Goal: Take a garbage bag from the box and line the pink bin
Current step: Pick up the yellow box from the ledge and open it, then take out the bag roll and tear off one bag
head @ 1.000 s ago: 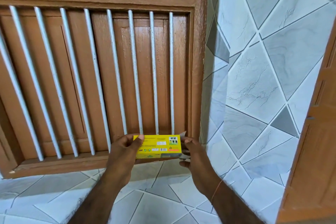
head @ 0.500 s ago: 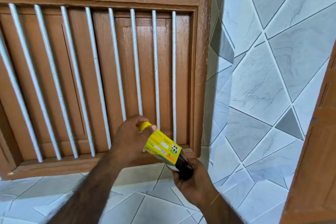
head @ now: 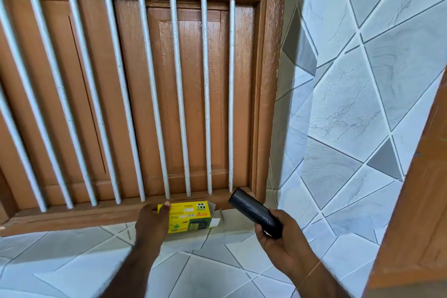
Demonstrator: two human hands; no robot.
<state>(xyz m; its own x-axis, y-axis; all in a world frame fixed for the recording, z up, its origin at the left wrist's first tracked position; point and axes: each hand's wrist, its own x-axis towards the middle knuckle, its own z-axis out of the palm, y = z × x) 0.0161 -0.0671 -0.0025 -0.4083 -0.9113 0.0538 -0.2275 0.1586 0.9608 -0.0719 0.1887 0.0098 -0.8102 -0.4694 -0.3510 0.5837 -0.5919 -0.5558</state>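
The bag roll (head: 256,216) has left the box (head: 191,217); your right hand (head: 281,248) now grips it, while your left hand (head: 152,221) holds the box. Next, separate one bag.

A home: barred wooden window (head: 145,94), marble-patterned tiled wall (head: 358,104) and tiled ledge (head: 217,268)

Head view, close, angled down at barred window (head: 135,94)
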